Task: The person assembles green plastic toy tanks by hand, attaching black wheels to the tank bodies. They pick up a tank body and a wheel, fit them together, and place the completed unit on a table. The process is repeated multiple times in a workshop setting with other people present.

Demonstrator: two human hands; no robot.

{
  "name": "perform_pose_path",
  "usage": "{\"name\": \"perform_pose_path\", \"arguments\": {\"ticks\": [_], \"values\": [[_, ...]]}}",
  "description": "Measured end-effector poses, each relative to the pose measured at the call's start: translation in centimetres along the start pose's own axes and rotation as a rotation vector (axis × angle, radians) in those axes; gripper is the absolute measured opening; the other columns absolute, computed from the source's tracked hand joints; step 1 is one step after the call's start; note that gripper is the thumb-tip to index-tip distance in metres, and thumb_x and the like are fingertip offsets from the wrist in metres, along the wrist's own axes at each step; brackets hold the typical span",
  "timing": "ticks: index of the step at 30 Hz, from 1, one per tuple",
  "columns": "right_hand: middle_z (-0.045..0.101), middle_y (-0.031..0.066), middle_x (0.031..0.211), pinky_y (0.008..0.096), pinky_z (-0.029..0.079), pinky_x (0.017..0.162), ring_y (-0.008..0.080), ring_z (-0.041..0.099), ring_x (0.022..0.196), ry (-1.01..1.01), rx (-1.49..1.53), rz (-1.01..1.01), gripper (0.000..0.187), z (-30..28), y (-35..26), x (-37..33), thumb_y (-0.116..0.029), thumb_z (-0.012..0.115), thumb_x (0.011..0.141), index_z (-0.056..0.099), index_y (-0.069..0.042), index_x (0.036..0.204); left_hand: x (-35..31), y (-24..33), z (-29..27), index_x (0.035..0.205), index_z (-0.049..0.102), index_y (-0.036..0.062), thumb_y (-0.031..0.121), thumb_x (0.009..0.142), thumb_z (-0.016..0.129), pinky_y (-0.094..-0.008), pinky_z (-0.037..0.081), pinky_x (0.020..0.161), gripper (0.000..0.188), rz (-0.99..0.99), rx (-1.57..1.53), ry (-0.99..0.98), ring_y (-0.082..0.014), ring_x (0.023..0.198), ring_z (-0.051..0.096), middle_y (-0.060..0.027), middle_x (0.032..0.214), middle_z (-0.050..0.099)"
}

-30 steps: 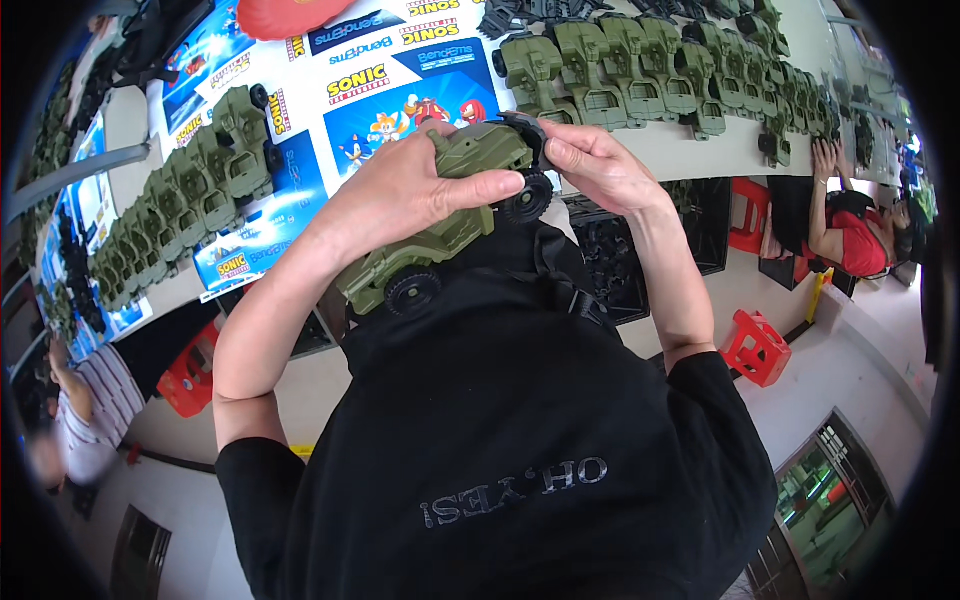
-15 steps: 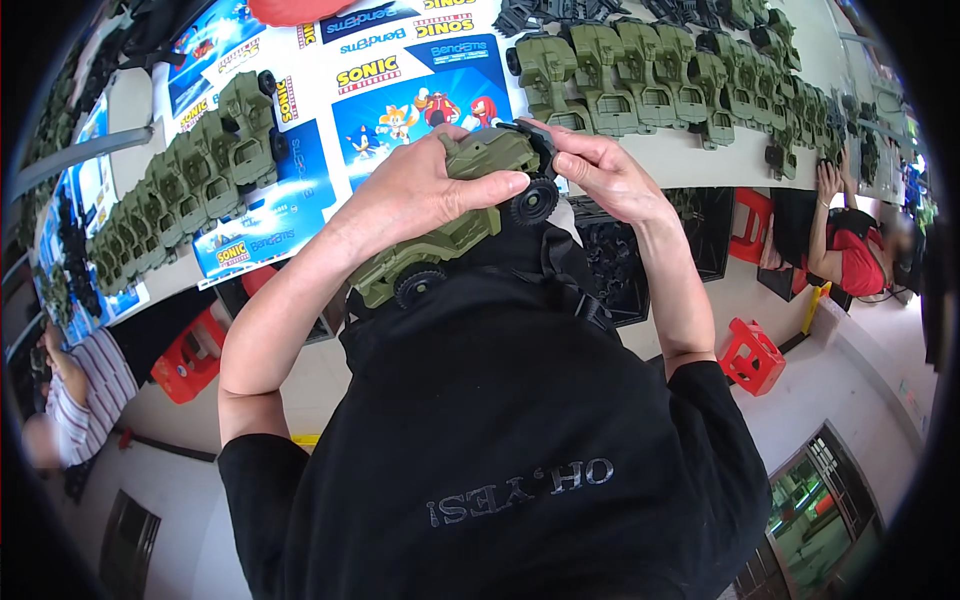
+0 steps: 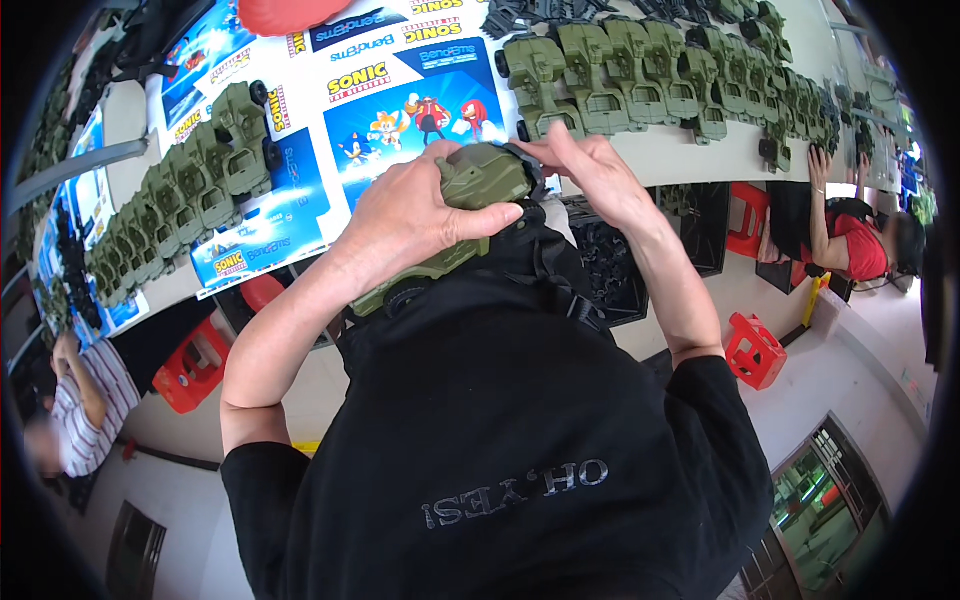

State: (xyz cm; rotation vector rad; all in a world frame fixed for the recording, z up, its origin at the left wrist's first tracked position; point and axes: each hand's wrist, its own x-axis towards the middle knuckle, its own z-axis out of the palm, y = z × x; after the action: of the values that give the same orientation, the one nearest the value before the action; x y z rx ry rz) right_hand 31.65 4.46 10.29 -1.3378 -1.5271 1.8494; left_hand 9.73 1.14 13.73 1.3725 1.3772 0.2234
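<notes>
An olive-green toy jeep with black wheels is tilted above my lap, at the near edge of the table. My left hand is wrapped round its body, the thumb lying across the near side. A black part sits at the jeep's right end. Against that part my right hand presses its curled fingers, with the thumb raised away from it. The fingertips behind the black part are hidden. A lower black wheel shows beside my shirt.
Rows of similar toy jeeps stand on the table at left and right. Blue-and-white printed sheets cover part of it, and a red dish lies at the back. A crate of black parts is below. People sit at both sides.
The right thumb has lifted off the black part. The toy jeep has dropped slightly closer to my body and turned, so its front wheel shows less. The left hand keeps its hold.
</notes>
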Motion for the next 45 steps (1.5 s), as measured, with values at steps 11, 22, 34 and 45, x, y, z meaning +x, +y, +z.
{"name": "perform_pose_path", "arguments": {"ticks": [11,22,34,45], "values": [[0.053,0.0063,0.100,0.0291,0.040,0.086,0.0136,0.050,0.097,-0.015,0.385,0.019,0.072,3.4,1.7,1.2,-0.066,0.025,0.089,0.051,-0.003,0.115,-1.1,1.0,1.0,0.118,0.048,-0.0053,0.052,0.058,0.075,-0.0390,0.049,0.080,0.087,0.138,0.139,0.076,-0.0335,0.088,0.063,-0.0206,0.098,0.062],[0.057,0.0104,0.105,0.0309,0.039,0.092,0.0173,0.052,0.100,-0.151,0.410,-0.206,0.051,5.6,1.6,-3.7,-0.037,0.021,0.099,0.051,0.003,0.111,-5.1,0.9,3.0,0.123,0.039,-0.0044,0.043,0.056,0.081,-0.0392,0.052,0.066,0.092,0.381,0.456,0.108,-0.0343,0.076,0.062,-0.0182,0.102,0.055],[0.051,0.0145,0.120,0.0344,0.032,0.100,0.0217,0.046,0.114,-0.215,0.193,-0.281,0.057,5.4,0.4,-2.1,-0.044,0.022,0.097,0.044,0.002,0.124,-5.3,0.8,1.7,0.126,0.042,-0.0009,0.040,0.052,0.082,-0.0359,0.050,0.074,0.093,0.365,0.378,0.153,-0.0293,0.084,0.062,-0.0177,0.106,0.056],[0.055,0.0083,0.119,0.0295,0.033,0.098,0.0155,0.046,0.115,-0.084,0.230,-0.049,0.061,3.0,-0.7,2.9,-0.055,0.034,0.093,0.055,-0.002,0.116,0.7,-1.7,-0.6,0.130,0.042,-0.0024,0.020,0.052,0.084,-0.0331,0.040,0.095,0.091,0.421,-0.164,-0.052,-0.0210,0.109,0.053,-0.0119,0.118,0.054]]}}
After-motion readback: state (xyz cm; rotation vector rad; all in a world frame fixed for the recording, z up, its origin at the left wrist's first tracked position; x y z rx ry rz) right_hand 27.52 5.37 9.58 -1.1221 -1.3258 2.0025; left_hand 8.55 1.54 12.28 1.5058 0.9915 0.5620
